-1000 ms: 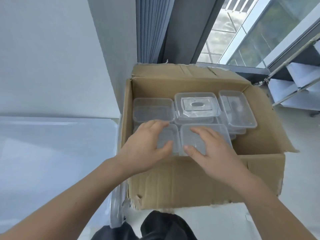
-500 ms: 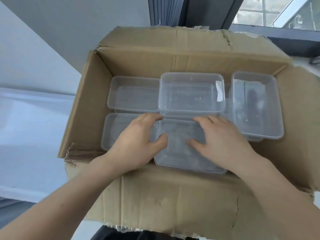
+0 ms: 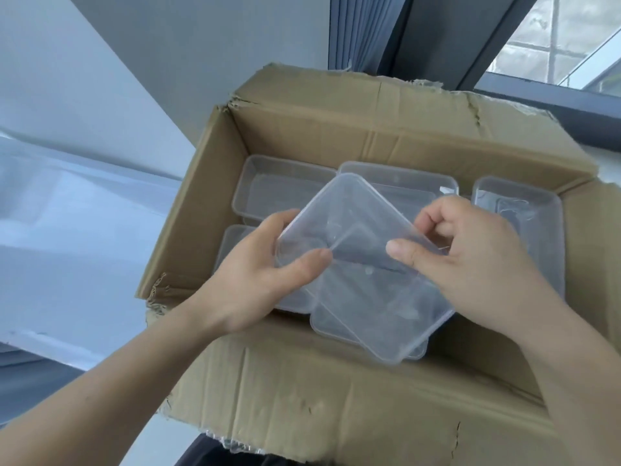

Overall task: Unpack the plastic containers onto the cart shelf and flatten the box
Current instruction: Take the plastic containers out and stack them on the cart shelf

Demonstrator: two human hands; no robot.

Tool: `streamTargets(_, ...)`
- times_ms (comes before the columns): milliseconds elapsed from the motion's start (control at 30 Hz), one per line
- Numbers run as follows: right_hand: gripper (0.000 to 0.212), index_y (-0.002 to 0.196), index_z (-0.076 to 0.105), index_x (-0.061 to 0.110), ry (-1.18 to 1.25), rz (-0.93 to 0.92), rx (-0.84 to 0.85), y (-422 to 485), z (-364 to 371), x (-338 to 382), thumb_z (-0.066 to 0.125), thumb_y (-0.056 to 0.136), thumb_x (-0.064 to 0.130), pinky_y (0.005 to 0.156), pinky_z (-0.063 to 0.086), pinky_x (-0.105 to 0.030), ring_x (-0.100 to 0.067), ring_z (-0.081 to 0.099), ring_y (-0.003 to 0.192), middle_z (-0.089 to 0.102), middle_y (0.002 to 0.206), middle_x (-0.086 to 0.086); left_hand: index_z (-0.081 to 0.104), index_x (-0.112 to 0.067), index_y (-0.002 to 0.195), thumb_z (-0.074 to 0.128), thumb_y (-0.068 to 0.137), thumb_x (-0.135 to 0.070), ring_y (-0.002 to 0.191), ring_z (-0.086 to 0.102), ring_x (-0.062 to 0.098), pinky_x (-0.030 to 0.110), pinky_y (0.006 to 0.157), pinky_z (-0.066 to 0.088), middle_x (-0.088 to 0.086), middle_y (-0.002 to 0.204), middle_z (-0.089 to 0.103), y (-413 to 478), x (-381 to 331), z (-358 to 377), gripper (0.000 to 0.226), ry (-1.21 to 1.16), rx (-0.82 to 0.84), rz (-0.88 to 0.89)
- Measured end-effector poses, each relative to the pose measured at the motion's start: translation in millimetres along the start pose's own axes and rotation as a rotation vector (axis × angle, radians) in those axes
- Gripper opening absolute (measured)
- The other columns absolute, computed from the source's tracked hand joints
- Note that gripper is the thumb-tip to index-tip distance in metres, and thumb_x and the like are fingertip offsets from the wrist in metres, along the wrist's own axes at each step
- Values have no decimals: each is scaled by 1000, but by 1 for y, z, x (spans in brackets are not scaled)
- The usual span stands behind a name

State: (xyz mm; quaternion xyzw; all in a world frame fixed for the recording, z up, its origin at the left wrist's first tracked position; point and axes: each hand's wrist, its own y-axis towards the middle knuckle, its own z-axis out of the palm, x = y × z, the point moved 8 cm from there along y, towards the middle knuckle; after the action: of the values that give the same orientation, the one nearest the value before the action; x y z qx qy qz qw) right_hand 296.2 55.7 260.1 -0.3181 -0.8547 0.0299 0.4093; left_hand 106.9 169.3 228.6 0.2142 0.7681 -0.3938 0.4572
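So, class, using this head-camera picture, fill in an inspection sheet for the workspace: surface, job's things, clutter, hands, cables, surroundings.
Surface: what the cardboard box rests on is hidden; a pale glossy surface lies to its left.
Job's things: box open, edges torn; tilted container held above the rest; other clear containers lie in the box; cart shelf not in view.
Clutter: nothing seen.
Hands: left hand grips the tilted container's left corner; right hand pinches its right edge.
Cables: nothing seen.
Surroundings: grey wall, dark curtain and window behind the box.
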Motion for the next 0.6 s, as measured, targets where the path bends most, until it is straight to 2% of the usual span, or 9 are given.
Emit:
streamTargets(67, 31, 79, 54, 25, 122, 36, -106, 6, -3, -3, 74, 76, 48, 64, 46, -29, -9, 61, 70, 66, 75, 4, 52, -27, 130, 72, 68, -53, 97, 69, 10, 35, 75, 56, -11, 114, 71, -2, -5, -8, 71, -199, -114, -1)
streamTargets(133, 30, 79, 54, 24, 222, 64, -136, 11, 6, -3, 75, 78, 46, 62, 44, -29, -7, 60, 63, 65, 73, 3, 53, -23, 129, 75, 68, -48, 99, 71, 23, 57, 80, 57, -1, 113, 72, 0, -2, -5, 69, -359, -153, -73)
streamTargets(167, 30, 79, 54, 24, 254, 69, -122, 13, 14, -3, 74, 78, 47, 62, 45, -29, -8, 61, 62, 65, 73, 2, 57, -23, 125, 74, 73, -43, 100, 71, 24, 58, 84, 56, 3, 111, 73, 2, -3, 0, 58, -388, -131, -86)
streamTargets(233, 30, 79, 54, 24, 263, 67, -77, 15, 27, -2, 73, 80, 47, 62, 47, -29, -13, 65, 64, 66, 72, 0, 66, -26, 113, 64, 84, -32, 95, 70, 20, 42, 80, 60, 9, 109, 72, 6, -4, 10, 30, -383, -72, -65)
streamTargets(333, 28, 84, 59, 24, 277, 40, 12, 22, 33, -7, 63, 85, 52, 64, 46, -24, -4, 61, 62, 68, 73, 2, 68, -23, 113, 64, 84, -27, 91, 70, 22, 31, 69, 57, 6, 108, 73, 9, 10, 12, 29, -455, -117, -145)
streamTargets(367, 28, 90, 62, 26, 265, 17, 22, 25, 31, -10, 58, 87, 54, 70, 47, -23, 0, 62, 70, 70, 79, 9, 68, -21, 114, 66, 86, -26, 90, 70, 23, 31, 66, 56, 3, 106, 74, 9, 17, 10, 29, -478, -151, -179)
streamTargets(433, 33, 117, 63, 27, 76, -46, -28, 38, 20, -18, 53, 94, 49, 87, 45, -20, -3, 62, 103, 67, 111, 18, 69, -20, 113, 67, 87, -25, 86, 69, 20, 32, 64, 53, -1, 101, 75, 8, 27, 6, 26, -502, -221, -216)
streamTargets(500, 43, 137, 54, 19, -164, -108, -96, 52, 12, -22, 55, 98, 36, 99, 39, -28, -17, 52, 124, 57, 136, 5, 70, -21, 110, 67, 83, -29, 84, 68, 19, 35, 65, 53, -1, 98, 75, 7, 33, 4, 29, -515, -261, -232)
streamTargets(600, 52, 144, 45, 14, -456, -147, -50, 70, 20, -26, 58, 96, 31, 110, 31, -39, -27, 38, 136, 44, 149, -4, 70, -24, 108, 66, 87, -25, 82, 69, 16, 35, 67, 54, -4, 93, 75, 8, 32, 6, 22, -499, -264, -205)
